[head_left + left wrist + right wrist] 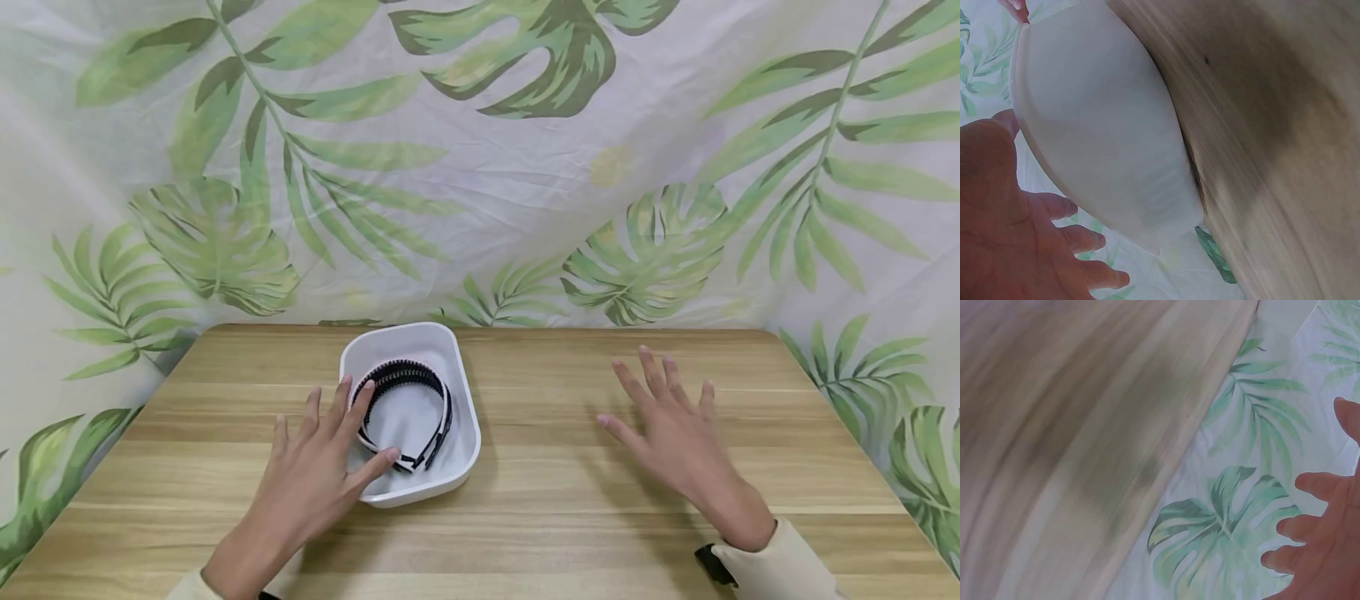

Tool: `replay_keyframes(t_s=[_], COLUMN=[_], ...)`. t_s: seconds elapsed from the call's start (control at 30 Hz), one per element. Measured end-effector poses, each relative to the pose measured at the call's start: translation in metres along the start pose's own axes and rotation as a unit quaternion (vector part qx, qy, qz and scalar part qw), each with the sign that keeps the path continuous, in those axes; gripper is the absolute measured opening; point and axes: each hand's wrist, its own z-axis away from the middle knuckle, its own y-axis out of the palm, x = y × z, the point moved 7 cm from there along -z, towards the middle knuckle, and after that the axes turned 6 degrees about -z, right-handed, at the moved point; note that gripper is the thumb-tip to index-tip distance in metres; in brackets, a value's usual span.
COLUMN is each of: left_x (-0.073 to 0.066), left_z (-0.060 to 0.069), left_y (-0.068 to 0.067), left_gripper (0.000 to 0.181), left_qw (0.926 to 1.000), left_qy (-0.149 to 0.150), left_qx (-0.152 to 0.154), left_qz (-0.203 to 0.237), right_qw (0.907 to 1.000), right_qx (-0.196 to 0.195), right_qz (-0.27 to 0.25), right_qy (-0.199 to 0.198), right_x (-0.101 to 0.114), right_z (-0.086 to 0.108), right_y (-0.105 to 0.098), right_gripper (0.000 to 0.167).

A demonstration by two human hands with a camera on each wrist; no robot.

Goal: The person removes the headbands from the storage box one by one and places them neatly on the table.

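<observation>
Headbands (408,372): ends toward the person, beside the thumb of left hand (315,467), long axis near-to-far; black and white, toothed; in white tray (459,375) below spread, empty fingers. Right hand (678,437): splayed, empty.

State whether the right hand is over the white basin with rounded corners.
No, the head view shows the right hand above the wood-grain table, to the right of the basin and apart from it.

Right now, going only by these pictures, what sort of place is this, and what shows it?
Probably an indoor tabletop workspace, perhaps set up for filming: a wood-grain table, leaf-print fabric rising behind and beside it like a backdrop, and a white tray holding what look like headbands.
</observation>
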Motion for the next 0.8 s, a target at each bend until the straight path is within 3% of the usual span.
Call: replay_keyframes(t_s=[0.57, 0.7, 0.8], left_x=[0.013, 0.015, 0.016], left_z=[0.011, 0.014, 0.015], left_y=[0.007, 0.009, 0.011], left_gripper=[0.105, 0.107, 0.107], left_qw=[0.9944, 0.9881, 0.9776], left_qy=[-0.033, -0.030, -0.025], left_qx=[0.032, 0.037, 0.039], left_qz=[0.095, 0.146, 0.205], right_qw=[0.9978, 0.9965, 0.9953], right_qx=[-0.011, -0.009, -0.009], right_qz=[-0.018, -0.031, -0.041], right_qy=[-0.063, -0.077, -0.088], right_x=[0.046, 0.057, 0.065], right_z=[-0.022, -0.029, -0.034], right_y=[0.012, 0.016, 0.019], right_gripper=[0.073, 0.073, 0.073])
